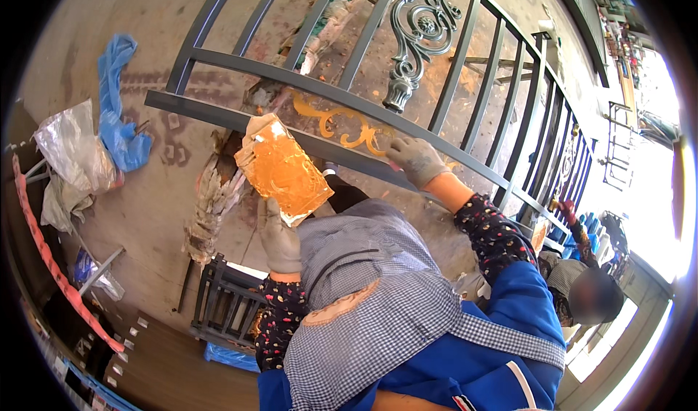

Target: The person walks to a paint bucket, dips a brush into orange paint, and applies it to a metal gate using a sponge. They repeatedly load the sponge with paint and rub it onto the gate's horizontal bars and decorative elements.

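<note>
My left hand (279,238), in a grey glove, grips the lower edge of a cardboard piece (283,170) thickly smeared with orange-gold paint. My right hand (416,160), gloved too, is at the lower rail of a dark grey metal railing (291,84). Its fingers are bent together, and a small pinkish bit shows below them; what that is I cannot make out. Just left of these fingertips, a gold scroll ornament (326,119) sits between the railing's two lower rails. Higher up, a grey-green scroll ornament (422,33) stands among the bars.
Wrapped supports (211,211) lie under the railing. Blue plastic (120,106) and clear plastic sheeting (76,146) are at the left, near a pink-wrapped bar (62,266). Dark metal frames (225,302) stand at lower left. Another person (582,287) works beside the railing at right.
</note>
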`<state>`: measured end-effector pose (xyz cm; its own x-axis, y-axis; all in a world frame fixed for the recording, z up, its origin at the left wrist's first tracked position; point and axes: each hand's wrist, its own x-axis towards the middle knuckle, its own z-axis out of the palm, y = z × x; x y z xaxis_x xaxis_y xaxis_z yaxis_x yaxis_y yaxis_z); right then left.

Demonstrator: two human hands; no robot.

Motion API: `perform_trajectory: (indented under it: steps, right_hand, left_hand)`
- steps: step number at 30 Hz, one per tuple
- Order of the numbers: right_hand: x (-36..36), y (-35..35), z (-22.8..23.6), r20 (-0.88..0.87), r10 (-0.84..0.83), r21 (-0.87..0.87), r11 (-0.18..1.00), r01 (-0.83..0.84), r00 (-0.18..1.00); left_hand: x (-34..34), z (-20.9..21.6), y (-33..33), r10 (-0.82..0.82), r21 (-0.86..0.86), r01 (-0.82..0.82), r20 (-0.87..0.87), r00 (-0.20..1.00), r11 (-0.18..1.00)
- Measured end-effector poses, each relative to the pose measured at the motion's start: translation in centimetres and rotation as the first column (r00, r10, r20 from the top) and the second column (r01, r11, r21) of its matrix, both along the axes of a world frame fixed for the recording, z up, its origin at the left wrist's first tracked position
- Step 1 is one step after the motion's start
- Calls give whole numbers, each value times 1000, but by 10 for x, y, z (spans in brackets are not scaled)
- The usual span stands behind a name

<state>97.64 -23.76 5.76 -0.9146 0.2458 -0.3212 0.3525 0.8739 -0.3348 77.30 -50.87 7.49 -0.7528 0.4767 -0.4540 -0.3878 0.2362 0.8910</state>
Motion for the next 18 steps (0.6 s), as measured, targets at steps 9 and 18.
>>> perform_trajectory:
  steps: [9,18]
  right_hand:
    - [-24,-17,-6,-174,-588,-136,809,572,790]
    - [-13,-25,-11,-88,-775,-21,629,777,626]
  left_hand:
    - [0,-5,0,-117,-54,110,-154,981,992]
    - [-8,4,8,-89,35,88,31,996,996]
